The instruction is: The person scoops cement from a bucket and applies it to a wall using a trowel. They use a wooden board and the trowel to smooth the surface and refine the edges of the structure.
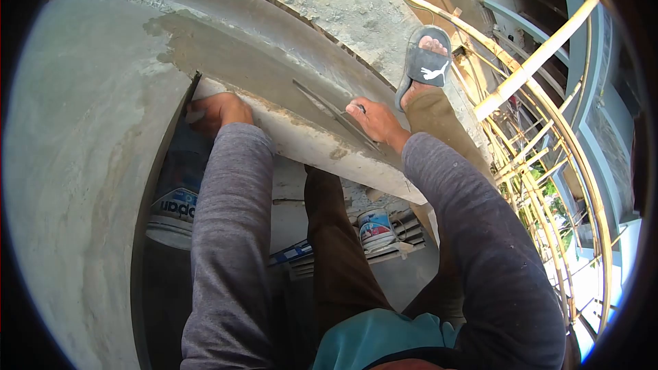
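Observation:
My right hand (pixel 373 120) is closed around the handle of a plastering trowel (pixel 317 98). Its long thin blade lies along the wet grey mortar (pixel 267 68) on top of a concrete ledge (pixel 308 140). At the ledge's left end, by the inner corner with the smooth grey wall surface (pixel 89 144), my left hand (pixel 223 109) is bent with its fingers curled. A small pale patch shows at those fingers, but what they hold is not clear.
Below the ledge are a white bucket (pixel 171 216) and a smaller paint bucket (pixel 375 227). My sandalled foot (pixel 425 62) rests on a rough concrete edge (pixel 343 0). Bamboo scaffolding (pixel 534 62) rises on the right, with a drop beyond.

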Action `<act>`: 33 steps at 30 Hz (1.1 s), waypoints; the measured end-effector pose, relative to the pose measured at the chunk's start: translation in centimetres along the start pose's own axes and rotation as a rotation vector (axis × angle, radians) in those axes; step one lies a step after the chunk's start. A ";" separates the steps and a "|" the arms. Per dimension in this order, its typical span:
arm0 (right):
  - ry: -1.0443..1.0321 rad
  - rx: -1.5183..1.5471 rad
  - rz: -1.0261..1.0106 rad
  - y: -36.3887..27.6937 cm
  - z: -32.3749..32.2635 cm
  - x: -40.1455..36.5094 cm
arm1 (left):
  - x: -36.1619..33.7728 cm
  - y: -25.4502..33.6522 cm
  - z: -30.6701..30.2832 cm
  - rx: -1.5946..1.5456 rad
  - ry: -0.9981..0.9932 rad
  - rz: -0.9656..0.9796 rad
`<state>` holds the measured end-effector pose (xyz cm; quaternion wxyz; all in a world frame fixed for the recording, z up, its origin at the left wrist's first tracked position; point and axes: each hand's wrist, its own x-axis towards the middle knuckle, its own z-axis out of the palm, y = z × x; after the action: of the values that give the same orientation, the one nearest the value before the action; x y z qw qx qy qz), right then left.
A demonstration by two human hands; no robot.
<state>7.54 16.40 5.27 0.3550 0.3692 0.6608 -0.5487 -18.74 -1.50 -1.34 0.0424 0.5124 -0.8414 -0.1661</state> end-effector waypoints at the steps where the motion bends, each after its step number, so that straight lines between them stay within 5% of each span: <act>1: 0.055 -0.035 0.119 0.9 0.2 0.0 | -0.5 0.4 -0.5 0.002 0.001 -0.007; 5: -0.014 -0.181 0.243 0.6 2.4 0.2 | -1.4 1.4 -1.3 0.010 0.007 -0.035; 9: -0.040 -0.163 0.300 -6.6 2.3 0.3 | -1.6 1.6 -1.6 0.030 -0.019 -0.073; 12: 0.008 -0.099 0.167 -10.7 0.5 -0.4 | -2.0 2.0 -1.4 0.055 0.033 -0.012; 14: 0.000 0.089 -0.010 -11.2 -0.1 -0.6 | -2.6 2.9 -2.6 -0.021 -0.104 -0.120; 23: -0.001 -0.228 0.346 2.9 2.8 2.2 | -2.7 2.8 -2.7 0.071 -0.059 -0.080; 33: -0.100 -0.183 0.365 -9.8 3.0 8.1 | 0.1 0.0 0.1 0.055 -0.036 -0.053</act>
<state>-4.73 13.01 2.25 0.5128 0.4213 0.6118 -0.4304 -18.83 -1.58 -1.44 0.0089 0.5325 -0.8325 -0.1531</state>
